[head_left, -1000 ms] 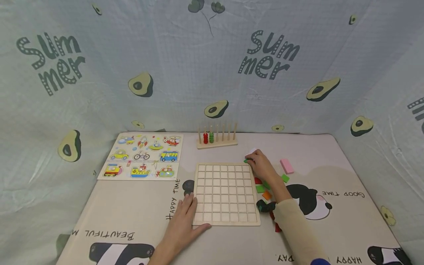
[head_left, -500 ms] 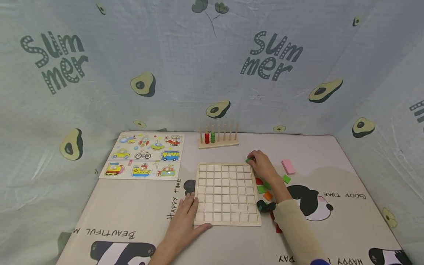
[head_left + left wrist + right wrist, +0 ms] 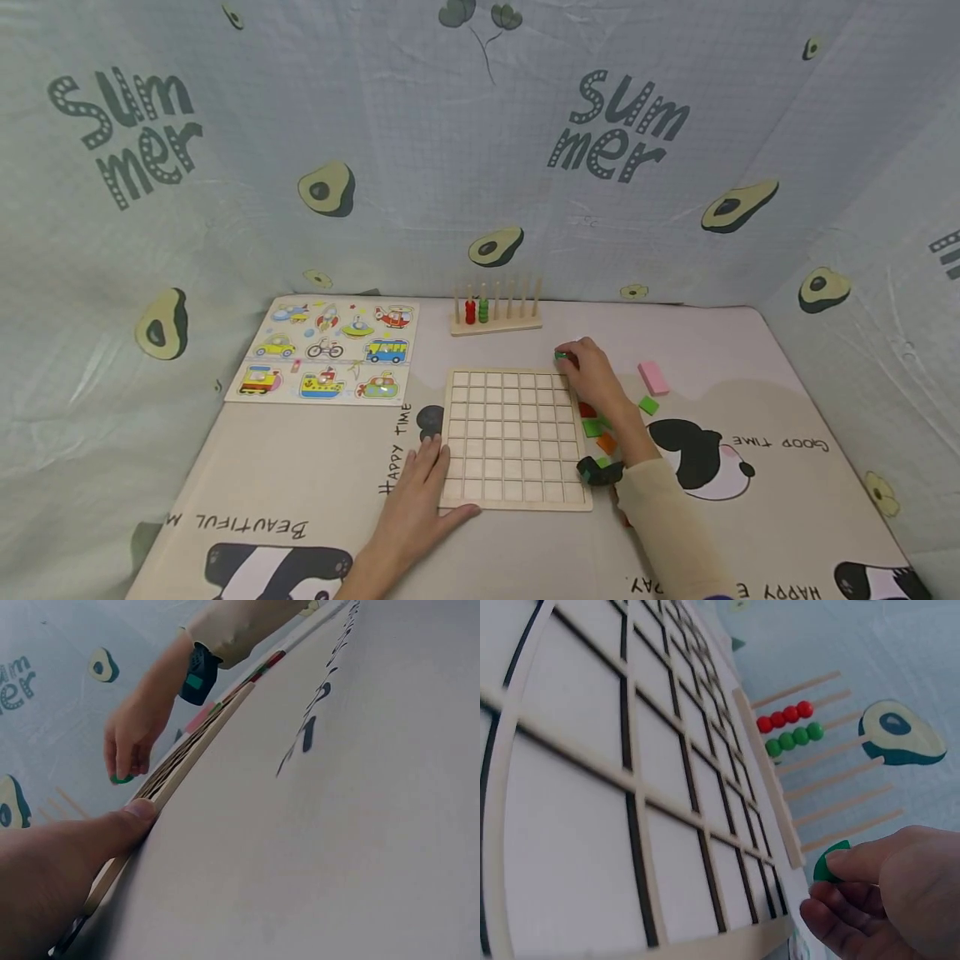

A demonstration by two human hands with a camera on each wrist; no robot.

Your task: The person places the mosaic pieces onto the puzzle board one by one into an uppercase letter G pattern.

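A wooden grid board (image 3: 514,438) with square cells lies on the table. My left hand (image 3: 412,508) rests at its left side with fingers extended; in the left wrist view the thumb (image 3: 139,810) touches the board's edge. By the far right corner, my right hand (image 3: 592,375) pinches a small green piece with a curved edge (image 3: 831,861) between thumb and fingers. The fingers partly cover this piece, so its full outline is hidden. Red, green and orange pieces, among them an orange one (image 3: 606,443), lie along the board's right side, partly under the right forearm.
Behind the board stands a peg rack (image 3: 497,327) with red and green beads on two pegs. A vehicle picture puzzle (image 3: 352,354) lies at the back left. To the right are a pink block (image 3: 653,378) and a green square (image 3: 648,405).
My right hand shifts slightly at the far right corner, and the green piece it pinches is a little higher and turned. My left hand stays on the board. The head view shifts slightly.
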